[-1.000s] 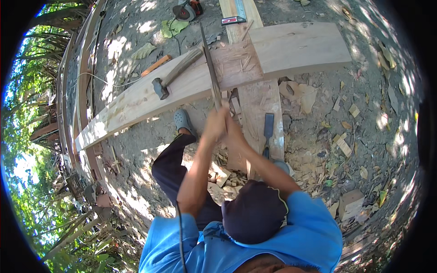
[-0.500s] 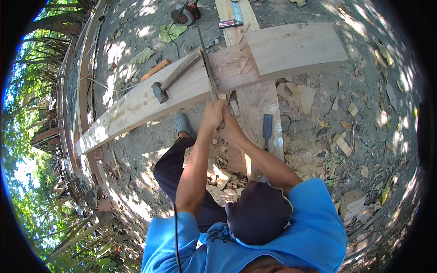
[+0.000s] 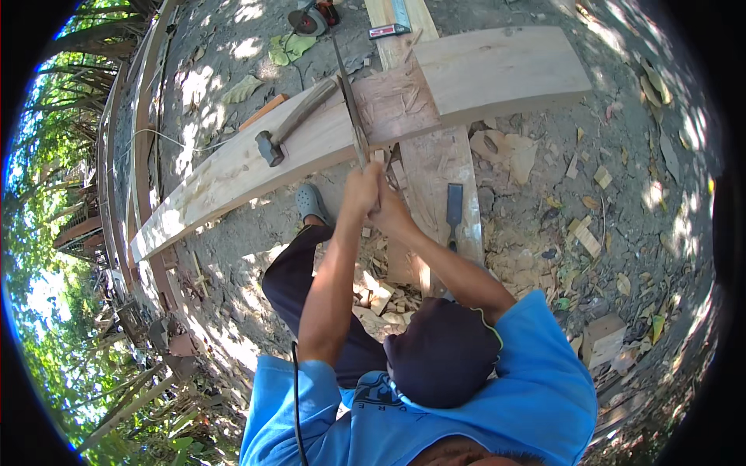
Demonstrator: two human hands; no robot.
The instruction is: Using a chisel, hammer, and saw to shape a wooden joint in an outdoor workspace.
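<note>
My left hand point(image 3: 360, 187) and my right hand point(image 3: 392, 213) are closed together round the handle of a handsaw, and their fingers mostly hide it. The handsaw blade point(image 3: 350, 105), seen nearly edge-on, points away from me. It crosses a long thick wooden plank point(image 3: 210, 182) along the left side of a rough, chip-strewn recess point(image 3: 396, 101). A hammer point(image 3: 272, 146) with a wooden handle lies on the plank, left of the blade. Closer to me on the right, a wide chisel point(image 3: 454, 206) rests on a board point(image 3: 435, 167) that runs under the plank.
A try square point(image 3: 390, 31) lies on the board's far part, with a power tool with a round disc point(image 3: 309, 21) to its left. An orange-brown wood strip point(image 3: 264, 110) lies behind the plank. Wood chips point(image 3: 377, 295) and leaves litter the ground; my clog point(image 3: 308, 203) stands near the plank.
The whole scene sits slightly higher in the picture. Both hands stay closed on the handsaw, whose blade remains at the recess's left side; any stroke is too small to tell.
</note>
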